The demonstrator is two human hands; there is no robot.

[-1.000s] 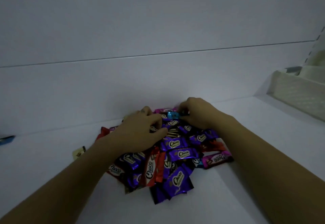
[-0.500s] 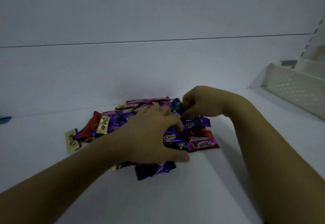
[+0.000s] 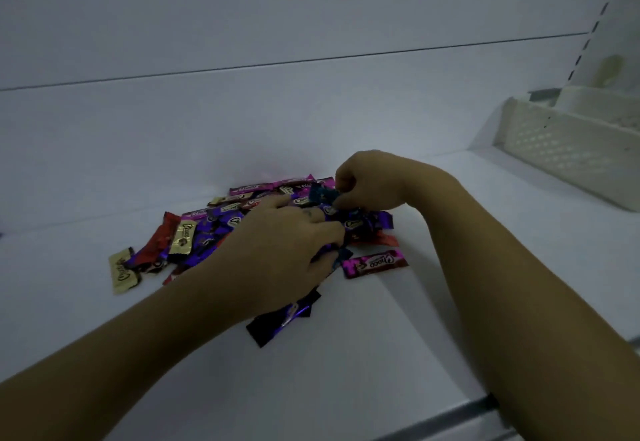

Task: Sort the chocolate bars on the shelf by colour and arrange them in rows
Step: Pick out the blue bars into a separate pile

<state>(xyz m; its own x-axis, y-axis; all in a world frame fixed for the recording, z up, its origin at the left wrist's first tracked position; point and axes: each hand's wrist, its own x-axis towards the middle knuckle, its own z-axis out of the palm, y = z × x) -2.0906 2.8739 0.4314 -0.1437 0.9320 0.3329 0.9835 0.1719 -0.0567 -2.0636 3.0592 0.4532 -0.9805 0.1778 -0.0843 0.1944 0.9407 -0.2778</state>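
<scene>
Right at the back of the heap, the fingers (image 3: 343, 184) of the right hand (image 3: 374, 181) are curled tight and pinch a blue bar (image 3: 322, 195) by its crinkled wrapper. The left hand (image 3: 277, 253) lies palm down over the middle, its fingers (image 3: 322, 229) pressed together and bent into the purple bars (image 3: 367, 222); whether they grip 1 cannot be told.

Under both hands the pile of chocolate bars (image 3: 221, 222) is unsorted, the colours mixed and overlapping, and sits on the white shelf (image 3: 381, 354) close to the back wall (image 3: 311, 111). At its left fringe a red bar (image 3: 161, 240) slants beside a gold bar (image 3: 183, 238), and a second gold bar (image 3: 123, 274) lies just clear of the heap. At the right fringe a pink bar (image 3: 374, 264) lies flat, apart from the rest. A dark purple bar (image 3: 284, 319) pokes out toward the viewer from under the left wrist.

Bare shelf runs left of the pile, right of it, and forward to the metal front edge (image 3: 450, 420). Well to the right a white basket (image 3: 571, 143) stands against the wall.
</scene>
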